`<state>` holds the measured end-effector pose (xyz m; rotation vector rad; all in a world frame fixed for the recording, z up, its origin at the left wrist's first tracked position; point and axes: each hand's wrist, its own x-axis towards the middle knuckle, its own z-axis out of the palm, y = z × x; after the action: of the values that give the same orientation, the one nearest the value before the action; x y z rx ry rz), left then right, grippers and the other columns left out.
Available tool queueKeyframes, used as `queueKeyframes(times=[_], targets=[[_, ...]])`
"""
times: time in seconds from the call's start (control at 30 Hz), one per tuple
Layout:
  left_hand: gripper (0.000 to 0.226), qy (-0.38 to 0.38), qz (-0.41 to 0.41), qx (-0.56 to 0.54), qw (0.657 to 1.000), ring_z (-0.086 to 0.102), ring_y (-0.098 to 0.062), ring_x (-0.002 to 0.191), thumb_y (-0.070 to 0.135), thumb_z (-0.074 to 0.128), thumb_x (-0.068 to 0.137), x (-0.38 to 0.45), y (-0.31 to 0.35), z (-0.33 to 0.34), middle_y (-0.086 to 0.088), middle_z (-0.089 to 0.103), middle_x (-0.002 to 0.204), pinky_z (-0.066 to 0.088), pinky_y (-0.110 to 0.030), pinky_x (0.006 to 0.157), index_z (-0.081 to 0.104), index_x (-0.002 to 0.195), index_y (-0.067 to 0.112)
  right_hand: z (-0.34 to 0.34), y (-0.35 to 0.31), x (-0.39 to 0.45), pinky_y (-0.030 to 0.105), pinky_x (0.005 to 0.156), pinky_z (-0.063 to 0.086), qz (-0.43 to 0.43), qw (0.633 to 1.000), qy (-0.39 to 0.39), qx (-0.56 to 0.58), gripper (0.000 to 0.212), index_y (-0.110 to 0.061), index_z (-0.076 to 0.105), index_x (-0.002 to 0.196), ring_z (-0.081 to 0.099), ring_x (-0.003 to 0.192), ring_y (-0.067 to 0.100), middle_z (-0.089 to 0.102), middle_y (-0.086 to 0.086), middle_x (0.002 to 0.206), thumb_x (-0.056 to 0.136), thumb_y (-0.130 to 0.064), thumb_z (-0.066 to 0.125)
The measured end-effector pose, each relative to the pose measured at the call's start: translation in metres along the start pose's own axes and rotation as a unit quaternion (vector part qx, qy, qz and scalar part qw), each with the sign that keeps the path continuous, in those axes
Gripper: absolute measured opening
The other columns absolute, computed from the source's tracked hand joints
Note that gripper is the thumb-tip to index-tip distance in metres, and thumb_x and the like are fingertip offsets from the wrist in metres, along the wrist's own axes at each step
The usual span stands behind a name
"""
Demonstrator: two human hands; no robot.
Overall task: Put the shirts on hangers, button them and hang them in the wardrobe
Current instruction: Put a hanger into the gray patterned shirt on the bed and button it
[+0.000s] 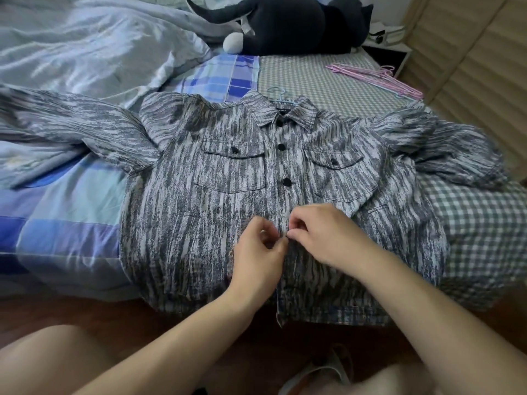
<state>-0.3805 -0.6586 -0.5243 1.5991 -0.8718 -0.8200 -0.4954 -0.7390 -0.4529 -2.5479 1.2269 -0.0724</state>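
A grey and white streaked shirt (216, 212) lies face up on the bed with its sleeves spread. A light blue hanger (278, 93) is inside it, and only its hook shows above the collar. Three black buttons down the placket are fastened. Below them, my left hand (261, 252) pinches the left edge of the placket. My right hand (322, 233) pinches the right edge against it at the same spot. The button between my fingertips is hidden.
A bundle of pink hangers (376, 78) lies at the back right of the bed. A dark plush toy (291, 22) and a crumpled blue duvet (94, 49) lie at the back. A beige wardrobe door (479, 67) stands at the right. Wooden floor lies below the bed edge.
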Motion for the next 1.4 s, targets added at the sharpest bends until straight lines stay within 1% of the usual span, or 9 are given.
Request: queueKeyframes(times=[0.27, 0.47, 0.7, 0.87, 1.0, 1.13, 1.23, 1.33, 1.4], targets=[[0.022, 0.03, -0.001, 0.038, 0.999, 0.045, -0.011, 0.06, 0.003, 0.067, 0.077, 0.003, 0.001, 0.005, 0.005, 0.055, 0.065, 0.035, -0.027, 0.055, 0.052, 0.075, 0.02, 0.007, -0.018, -0.001, 0.043, 0.078, 0.049, -0.006, 0.986, -0.022, -0.166, 0.027, -0.017, 0.054, 0.107, 0.061, 0.096, 0.032, 0.06, 0.005, 0.104, 0.104, -0.042, 0.045], [0.029, 0.031, 0.037, 0.087, 0.995, 0.054, -0.005, 0.067, 0.006, 0.063, 0.08, -0.007, -0.001, 0.006, 0.019, 0.061, 0.075, 0.039, -0.029, 0.058, 0.048, 0.08, 0.031, 0.005, -0.009, -0.002, 0.045, 0.072, 0.053, -0.037, 0.981, -0.058, -0.18, 0.032, -0.021, 0.039, 0.071, 0.058, 0.077, 0.03, 0.048, -0.001, 0.076, 0.102, -0.03, 0.042], [0.025, 0.022, 0.06, 0.099, 0.993, 0.051, -0.008, 0.064, 0.011, 0.064, 0.09, -0.006, -0.001, 0.006, 0.009, 0.057, 0.071, 0.042, -0.034, 0.058, 0.047, 0.088, 0.03, -0.001, 0.002, 0.009, 0.039, 0.059, 0.046, -0.098, 0.985, -0.075, -0.12, 0.032, -0.021, 0.045, 0.069, 0.053, 0.065, 0.018, 0.053, -0.003, 0.071, 0.099, -0.03, 0.046], [0.027, 0.015, 0.001, -0.024, 1.0, 0.046, -0.008, 0.058, 0.011, 0.073, 0.087, 0.005, 0.0, 0.006, 0.006, 0.058, 0.074, 0.037, -0.027, 0.055, 0.051, 0.09, 0.027, -0.008, 0.016, 0.024, 0.037, 0.061, 0.044, -0.039, 0.991, -0.117, 0.044, 0.038, -0.016, 0.052, 0.068, 0.046, 0.06, 0.014, 0.055, 0.0, 0.069, 0.102, -0.034, 0.053], [0.03, 0.007, -0.063, -0.122, 0.99, 0.049, -0.013, 0.063, 0.007, 0.079, 0.085, 0.009, 0.004, 0.006, -0.005, 0.055, 0.081, 0.044, -0.028, 0.053, 0.054, 0.097, 0.019, -0.005, 0.014, 0.026, 0.037, 0.062, 0.044, -0.007, 0.992, -0.112, 0.056, 0.039, -0.017, 0.057, 0.072, 0.048, 0.06, 0.014, 0.059, 0.003, 0.072, 0.103, -0.04, 0.052], [0.033, 0.0, -0.037, -0.115, 0.993, 0.049, -0.013, 0.066, -0.003, 0.076, 0.084, 0.006, 0.001, 0.006, -0.002, 0.053, 0.076, 0.049, -0.033, 0.063, 0.053, 0.092, 0.018, -0.003, 0.014, 0.02, 0.027, 0.054, 0.043, 0.041, 0.987, -0.057, 0.146, 0.026, -0.021, 0.065, 0.083, 0.051, 0.054, 0.01, 0.065, -0.002, 0.073, 0.102, -0.036, 0.055], [0.036, 0.009, 0.008, -0.069, 0.998, 0.047, -0.011, 0.066, -0.001, 0.075, 0.084, 0.003, -0.003, 0.006, 0.0, 0.053, 0.076, 0.044, -0.03, 0.061, 0.049, 0.086, 0.024, 0.001, 0.023, 0.008, 0.017, 0.064, 0.045, 0.027, 0.985, 0.024, 0.17, 0.006, -0.032, 0.067, 0.098, 0.06, 0.072, 0.001, 0.066, -0.013, 0.086, 0.097, -0.027, 0.066], [0.039, 0.011, 0.037, -0.042, 0.998, 0.048, -0.013, 0.065, -0.001, 0.072, 0.086, 0.001, -0.003, 0.006, 0.003, 0.052, 0.073, 0.046, -0.04, 0.06, 0.046, 0.084, 0.028, 0.008, 0.034, -0.004, 0.009, 0.076, 0.045, -0.039, 0.987, 0.081, 0.13, 0.021, -0.034, 0.069, 0.109, 0.058, 0.089, -0.006, 0.062, -0.022, 0.097, 0.092, -0.023, 0.071], [0.039, 0.01, 0.072, -0.02, 0.997, 0.045, -0.01, 0.062, -0.002, 0.07, 0.086, 0.001, -0.002, 0.005, 0.008, 0.05, 0.071, 0.043, -0.036, 0.059, 0.045, 0.084, 0.028, 0.008, 0.04, -0.008, 0.017, 0.081, 0.052, -0.103, 0.985, 0.107, 0.085, 0.023, -0.027, 0.07, 0.113, 0.06, 0.089, -0.003, 0.064, -0.019, 0.099, 0.09, -0.025, 0.068]])
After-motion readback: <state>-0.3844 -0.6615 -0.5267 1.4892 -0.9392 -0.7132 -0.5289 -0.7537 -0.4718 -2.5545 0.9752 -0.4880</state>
